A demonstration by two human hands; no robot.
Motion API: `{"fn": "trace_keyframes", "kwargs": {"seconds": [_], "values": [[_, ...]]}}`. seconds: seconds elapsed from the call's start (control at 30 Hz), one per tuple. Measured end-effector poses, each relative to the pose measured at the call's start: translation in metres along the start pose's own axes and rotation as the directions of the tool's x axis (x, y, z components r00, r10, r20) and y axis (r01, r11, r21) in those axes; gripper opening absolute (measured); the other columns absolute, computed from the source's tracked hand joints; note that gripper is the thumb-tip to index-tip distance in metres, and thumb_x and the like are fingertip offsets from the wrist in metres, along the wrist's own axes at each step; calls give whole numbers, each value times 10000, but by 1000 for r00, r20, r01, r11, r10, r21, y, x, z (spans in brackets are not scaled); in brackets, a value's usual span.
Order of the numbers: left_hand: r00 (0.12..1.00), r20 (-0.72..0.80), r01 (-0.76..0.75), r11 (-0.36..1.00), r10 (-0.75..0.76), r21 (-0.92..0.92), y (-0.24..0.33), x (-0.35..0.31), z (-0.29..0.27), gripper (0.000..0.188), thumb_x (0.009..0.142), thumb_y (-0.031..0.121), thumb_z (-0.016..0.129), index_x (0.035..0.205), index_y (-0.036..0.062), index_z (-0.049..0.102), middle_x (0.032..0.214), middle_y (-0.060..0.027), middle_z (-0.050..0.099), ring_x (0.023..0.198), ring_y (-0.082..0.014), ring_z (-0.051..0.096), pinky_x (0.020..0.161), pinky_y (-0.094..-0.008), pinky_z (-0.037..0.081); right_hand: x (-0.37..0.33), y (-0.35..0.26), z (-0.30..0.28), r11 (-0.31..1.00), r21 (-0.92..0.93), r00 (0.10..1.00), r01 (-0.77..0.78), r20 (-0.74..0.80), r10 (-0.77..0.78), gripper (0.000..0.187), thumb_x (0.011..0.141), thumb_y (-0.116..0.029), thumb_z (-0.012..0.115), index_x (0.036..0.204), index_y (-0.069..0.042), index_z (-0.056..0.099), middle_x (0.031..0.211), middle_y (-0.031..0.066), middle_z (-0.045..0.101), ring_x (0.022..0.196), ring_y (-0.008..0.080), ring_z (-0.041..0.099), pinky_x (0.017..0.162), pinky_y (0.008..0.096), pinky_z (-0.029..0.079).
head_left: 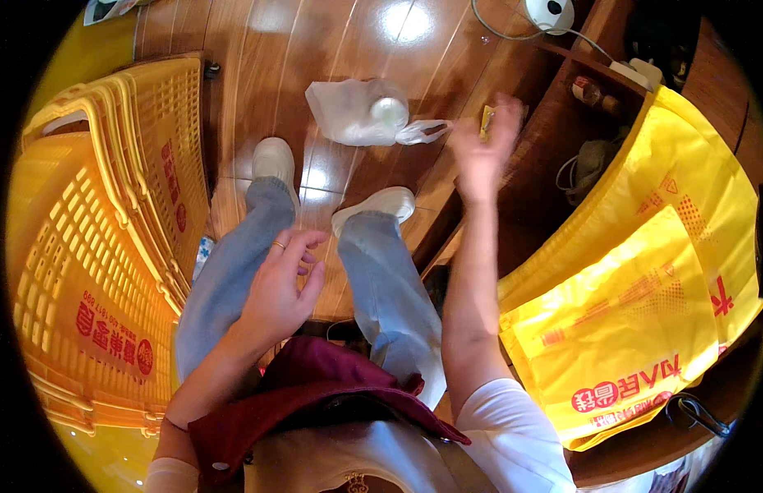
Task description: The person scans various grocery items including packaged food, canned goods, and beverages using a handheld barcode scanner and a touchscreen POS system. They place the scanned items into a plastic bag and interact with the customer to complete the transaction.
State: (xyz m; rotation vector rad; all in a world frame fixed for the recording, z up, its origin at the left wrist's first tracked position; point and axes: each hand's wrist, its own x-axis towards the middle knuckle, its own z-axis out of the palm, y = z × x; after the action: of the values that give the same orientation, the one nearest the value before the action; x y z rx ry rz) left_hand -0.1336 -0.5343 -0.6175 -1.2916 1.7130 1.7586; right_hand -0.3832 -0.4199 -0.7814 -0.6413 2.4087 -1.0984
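My left hand (284, 283) hangs above my lap, a ring on one finger. Its fingers are loosely bent and apart, with nothing visible in them. Farther out, my right hand (482, 152) reaches forward and is smeared by motion. Between its thumb and fingers shows a small yellow object (486, 122), too blurred to name. Just left of that hand, a white plastic bag (344, 115) lies on the wooden floor with its handles pointing toward the hand. A round, pale container (389, 111) shows through the bag.
Stacked yellow shopping baskets (78, 230) stand on the left. Large yellow bags (615, 329) hang on the right, beside a dark wooden shelf holding a bottle (593, 94). A white round device (551, 11) with a cable sits at the far right. My shoes (373, 207) rest on the floor (234, 107).
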Motion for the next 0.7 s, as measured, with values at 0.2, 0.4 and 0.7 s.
{"fn": "trace_keyframes", "kwargs": {"seconds": [0.2,0.4,0.7], "values": [[1000,14,-28,997,27,75,-6,2,4,279,847,17,554,1124,12,521,1003,-109,527,841,-176,578,732,-281,483,-21,-2,90,803,-573,850,164,495,180,682,667,-35,712,1273,-239,476,1382,161,314,1140,440,441,927,500,436],[999,-42,-10,997,13,75,-19,3,1,273,837,32,559,1108,28,531,972,-119,550,841,-214,587,702,-299,502,-38,-23,67,867,-483,867,121,477,145,657,657,-31,717,1245,-211,486,1252,169,404,979,418,542,840,467,484],[743,95,-659,700,663,275,140,-125,-7,956,636,313,811,1373,31,272,1386,-222,263,1305,-398,262,1074,-464,261,-144,-302,-220,980,-152,915,-129,364,177,591,663,-190,716,1211,-64,533,1094,180,552,1079,331,507,902,385,450]]}}
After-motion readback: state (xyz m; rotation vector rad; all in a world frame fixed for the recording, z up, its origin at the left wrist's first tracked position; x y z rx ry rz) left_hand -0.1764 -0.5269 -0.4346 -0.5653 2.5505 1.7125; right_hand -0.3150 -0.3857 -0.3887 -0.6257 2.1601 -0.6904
